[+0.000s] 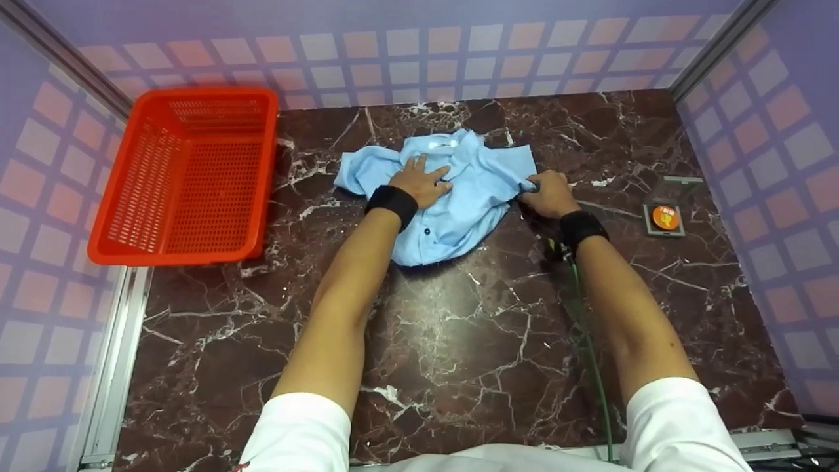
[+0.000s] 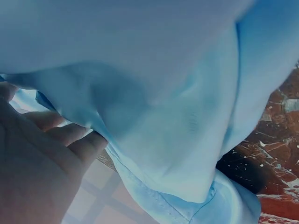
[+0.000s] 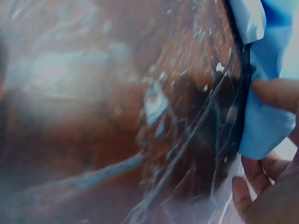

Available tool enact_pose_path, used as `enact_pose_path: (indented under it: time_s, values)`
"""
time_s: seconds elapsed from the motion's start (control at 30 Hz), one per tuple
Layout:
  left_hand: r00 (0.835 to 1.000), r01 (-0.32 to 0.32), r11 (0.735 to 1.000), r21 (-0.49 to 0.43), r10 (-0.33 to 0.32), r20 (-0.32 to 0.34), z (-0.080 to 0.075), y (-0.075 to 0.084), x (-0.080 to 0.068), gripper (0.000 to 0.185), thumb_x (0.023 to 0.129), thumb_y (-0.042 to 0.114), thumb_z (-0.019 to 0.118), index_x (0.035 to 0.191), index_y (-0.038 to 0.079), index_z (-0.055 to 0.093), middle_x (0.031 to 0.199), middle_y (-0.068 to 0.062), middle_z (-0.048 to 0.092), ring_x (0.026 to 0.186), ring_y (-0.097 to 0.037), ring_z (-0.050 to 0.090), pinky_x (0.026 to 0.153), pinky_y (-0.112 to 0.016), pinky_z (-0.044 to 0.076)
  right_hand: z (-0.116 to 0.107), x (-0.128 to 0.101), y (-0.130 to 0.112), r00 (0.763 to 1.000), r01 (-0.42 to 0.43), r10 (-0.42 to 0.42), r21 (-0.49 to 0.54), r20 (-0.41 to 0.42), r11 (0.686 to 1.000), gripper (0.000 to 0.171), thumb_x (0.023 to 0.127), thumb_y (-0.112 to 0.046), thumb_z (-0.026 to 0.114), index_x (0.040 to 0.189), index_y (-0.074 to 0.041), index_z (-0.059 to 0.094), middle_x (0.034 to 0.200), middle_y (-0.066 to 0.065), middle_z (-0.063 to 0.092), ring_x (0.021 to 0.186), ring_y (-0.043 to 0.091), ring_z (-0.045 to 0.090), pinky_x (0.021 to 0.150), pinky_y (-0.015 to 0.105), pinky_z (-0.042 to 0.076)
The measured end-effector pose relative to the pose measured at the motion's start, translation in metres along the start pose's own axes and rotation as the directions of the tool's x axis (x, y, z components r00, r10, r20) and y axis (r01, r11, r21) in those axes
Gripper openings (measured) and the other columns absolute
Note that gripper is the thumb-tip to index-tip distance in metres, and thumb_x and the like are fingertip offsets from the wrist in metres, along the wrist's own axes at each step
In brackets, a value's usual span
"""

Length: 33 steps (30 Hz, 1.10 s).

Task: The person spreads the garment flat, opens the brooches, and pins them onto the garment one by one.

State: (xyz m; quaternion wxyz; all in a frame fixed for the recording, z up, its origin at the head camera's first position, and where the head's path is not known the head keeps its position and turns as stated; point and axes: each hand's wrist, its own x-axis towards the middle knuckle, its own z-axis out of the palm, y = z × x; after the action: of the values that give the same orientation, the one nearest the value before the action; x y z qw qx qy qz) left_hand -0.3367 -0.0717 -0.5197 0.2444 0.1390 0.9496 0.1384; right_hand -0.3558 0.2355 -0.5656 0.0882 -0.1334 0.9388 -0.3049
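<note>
A light blue buttoned shirt (image 1: 452,216) lies rumpled on the dark marbled table, its collar toward the back wall and short sleeves out to both sides. My left hand (image 1: 421,183) rests on the shirt's upper front with fingers spread. In the left wrist view, blue cloth (image 2: 163,140) fills most of the picture beside the fingers (image 2: 88,144). At the sleeve on the right, my right hand (image 1: 550,195) pinches the cloth's edge between thumb and fingers. The right wrist view shows that sleeve cloth (image 3: 264,126) between the thumb and fingers (image 3: 254,175).
A red plastic basket (image 1: 187,252) stands at the left of the table. Toward the right lies a small open case (image 1: 665,233) with a round orange piece (image 1: 665,217) in it. A green cable (image 1: 593,354) runs along the right forearm. Tiled-pattern walls enclose the back and sides.
</note>
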Motion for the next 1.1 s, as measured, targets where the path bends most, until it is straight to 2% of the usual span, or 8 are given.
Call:
enact_pose_path:
  time_s: [0.1, 0.3, 0.37, 0.5, 0.63, 0.83, 0.97, 1.1]
  values:
    - [0.999, 0.021, 1.0, -0.01, -0.021, -0.025, 0.0, -0.001, -0.001, 0.059, 0.107, 0.052, 0.027, 0.162, 0.032, 0.02, 0.166, -0.023, 0.002, 0.152, -0.043, -0.001, 0.118, -0.055, 0.021, 0.001, -0.005, 0.003, 0.994, 0.113, -0.112, 0.052, -0.022, 0.992, 0.015, 0.085, -0.009, 0.068, 0.087, 0.005, 0.072, 0.092, 0.023, 0.07, 0.096, 0.042, 0.058, 0.098, 0.052, 0.031]
    - [0.997, 0.071, 0.997, -0.025, -0.071, -0.022, 0.002, -0.008, 0.0, 0.057, 0.107, 0.052, 0.028, 0.161, 0.035, 0.019, 0.165, -0.025, -0.003, 0.152, -0.044, -0.003, 0.117, -0.055, 0.022, 0.003, -0.019, 0.007, 0.979, 0.201, -0.198, 0.154, -0.035, 0.967, 0.024, 0.087, -0.009, 0.067, 0.104, 0.007, 0.073, 0.114, 0.024, 0.068, 0.108, 0.038, 0.059, 0.099, 0.047, 0.04]
    - [0.996, 0.087, 0.996, -0.022, -0.088, -0.003, 0.005, -0.012, 0.006, 0.057, 0.107, 0.054, 0.027, 0.161, 0.038, 0.016, 0.166, -0.024, -0.006, 0.152, -0.042, -0.006, 0.118, -0.055, 0.021, 0.003, -0.023, 0.009, 0.984, 0.18, -0.177, 0.182, -0.029, 0.967, 0.019, 0.091, -0.011, 0.068, 0.093, 0.007, 0.071, 0.104, 0.02, 0.068, 0.095, 0.031, 0.06, 0.089, 0.04, 0.043]
    - [0.995, 0.099, 0.995, -0.025, -0.099, 0.007, 0.009, -0.016, 0.012, 0.057, 0.107, 0.055, 0.025, 0.161, 0.039, 0.015, 0.165, -0.024, -0.009, 0.152, -0.042, -0.009, 0.119, -0.055, 0.02, 0.001, -0.03, 0.011, 0.995, 0.095, -0.094, 0.191, -0.015, 0.977, 0.036, 0.096, -0.025, 0.068, 0.07, -0.004, 0.055, 0.074, 0.005, 0.051, 0.068, 0.018, 0.046, 0.069, 0.031, 0.036]
    - [0.995, 0.103, 0.994, -0.019, -0.103, -0.009, 0.011, -0.017, 0.012, 0.056, 0.107, 0.054, 0.026, 0.16, 0.039, 0.016, 0.165, -0.025, -0.008, 0.151, -0.043, -0.008, 0.118, -0.055, 0.022, 0.001, -0.034, 0.011, 0.997, 0.046, -0.053, 0.143, 0.047, 0.989, 0.04, 0.096, -0.039, 0.068, 0.081, -0.003, 0.062, 0.07, 0.005, 0.053, 0.062, 0.015, 0.047, 0.064, 0.03, 0.039]
    - [0.994, 0.102, 0.995, 0.008, -0.101, -0.034, 0.014, -0.016, 0.009, 0.056, 0.107, 0.052, 0.029, 0.16, 0.038, 0.018, 0.165, -0.027, -0.003, 0.151, -0.045, -0.004, 0.117, -0.055, 0.025, 0.004, -0.032, 0.009, 0.993, 0.057, -0.056, -0.002, 0.103, 0.998, 0.078, 0.082, -0.058, 0.076, 0.136, -0.003, 0.06, 0.106, 0.02, 0.068, 0.087, 0.029, 0.062, 0.082, 0.044, 0.049]
    - [0.994, 0.1, 0.995, 0.006, -0.099, -0.043, 0.013, -0.013, 0.003, 0.056, 0.107, 0.051, 0.029, 0.16, 0.037, 0.02, 0.164, -0.028, -0.002, 0.151, -0.046, -0.002, 0.118, -0.055, 0.022, 0.009, -0.027, 0.008, 0.989, 0.149, -0.145, -0.125, 0.04, 0.981, 0.091, 0.07, -0.059, 0.085, 0.14, -0.008, 0.059, 0.124, 0.023, 0.057, 0.116, 0.041, 0.046, 0.103, 0.055, 0.031]
    - [0.993, 0.102, 0.995, -0.017, -0.103, -0.051, 0.012, -0.011, 0.0, 0.056, 0.107, 0.051, 0.03, 0.16, 0.036, 0.021, 0.164, -0.028, -0.002, 0.151, -0.045, -0.003, 0.118, -0.054, 0.02, 0.015, -0.022, 0.003, 0.978, 0.207, -0.206, -0.109, 0.025, 0.972, 0.087, 0.069, -0.049, 0.089, 0.14, -0.009, 0.06, 0.148, 0.018, 0.044, 0.131, 0.041, 0.032, 0.103, 0.06, 0.022]
